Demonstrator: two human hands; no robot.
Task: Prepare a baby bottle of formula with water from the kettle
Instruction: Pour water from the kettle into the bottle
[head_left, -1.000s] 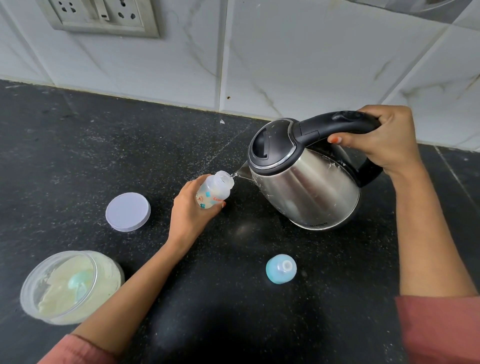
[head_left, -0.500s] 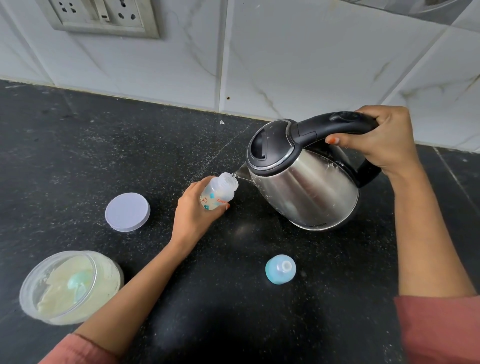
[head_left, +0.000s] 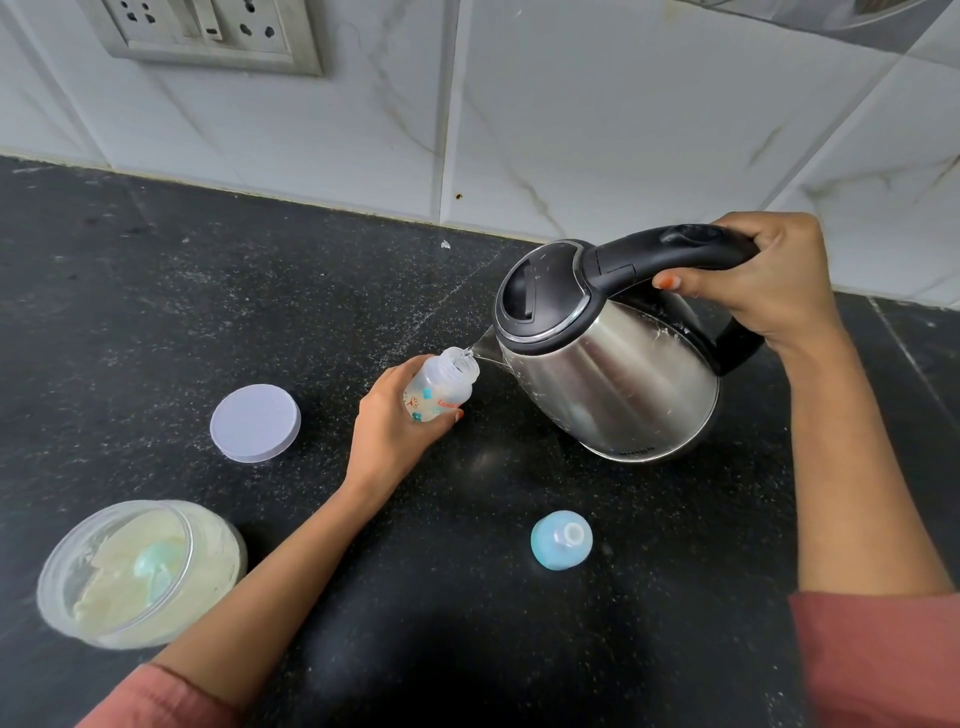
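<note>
- Pouring now: the right hand (head_left: 763, 275) is wrapping its fingers round the black handle of the steel kettle (head_left: 608, 374), tipping the spout left.
- The left hand (head_left: 400, 431) is curling round the baby bottle (head_left: 439, 392) near the middle of the bench (head_left: 156, 312), leaning its long axis up and right so the open mouth is sitting just under the spout tip.
- A thin thread of water seems to be crossing; to my eye that spout-to-mouth line is what everything is hanging on.
- Orange lettering on the bottle is reading "LU", the rest hidden; the kettle's base print is too small to read.
- The teat cap (head_left: 561, 540) is waiting toward the front edge.
</note>
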